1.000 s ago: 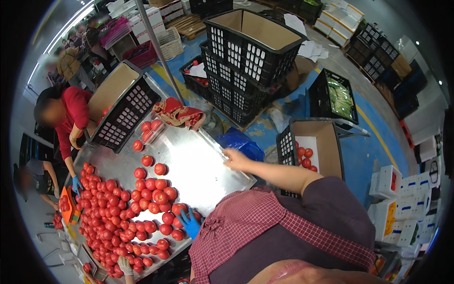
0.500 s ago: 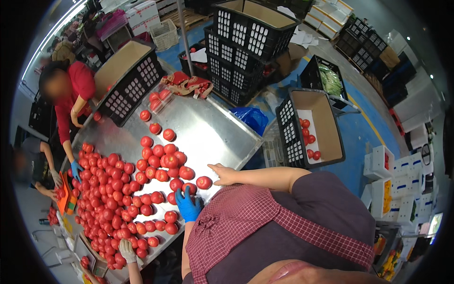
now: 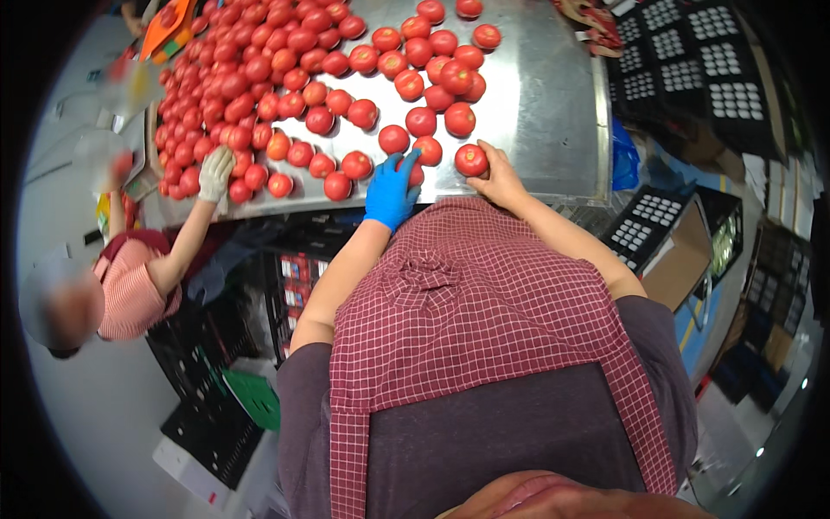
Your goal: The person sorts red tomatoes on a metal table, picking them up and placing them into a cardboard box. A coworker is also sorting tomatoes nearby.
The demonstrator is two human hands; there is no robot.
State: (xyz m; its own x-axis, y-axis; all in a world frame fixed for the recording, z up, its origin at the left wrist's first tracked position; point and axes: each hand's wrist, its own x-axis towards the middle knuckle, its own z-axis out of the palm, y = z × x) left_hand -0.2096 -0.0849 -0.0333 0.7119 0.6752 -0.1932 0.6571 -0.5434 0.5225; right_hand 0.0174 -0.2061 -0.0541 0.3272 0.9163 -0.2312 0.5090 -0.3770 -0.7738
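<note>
Red tomatoes (image 3: 233,85) lie in a big heap on the metal table (image 3: 553,95), with a looser group in front of me. My left hand (image 3: 391,195), in a blue glove, is closed over a tomato (image 3: 417,176) near the table's front edge; its fingers partly hide the fruit. Just beyond its fingertips lies another tomato (image 3: 427,150). To the right, my bare right hand (image 3: 501,180) curls its fingers and thumb around the right side of a single tomato (image 3: 471,160), which rests on the table.
At left, a co-worker's white-gloved hand (image 3: 215,175) touches the heap's near edge. An orange tray-like thing (image 3: 164,30) is at the far left. Black crates (image 3: 683,60) stand right of the table, with a cardboard-lined crate (image 3: 670,251) nearer. More crates (image 3: 212,441) sit at lower left.
The view has swung so the table now lies straight ahead. My right hand, earlier stretched out beside the single tomato, now has its fingers around it. My left hand stays over the tomatoes.
</note>
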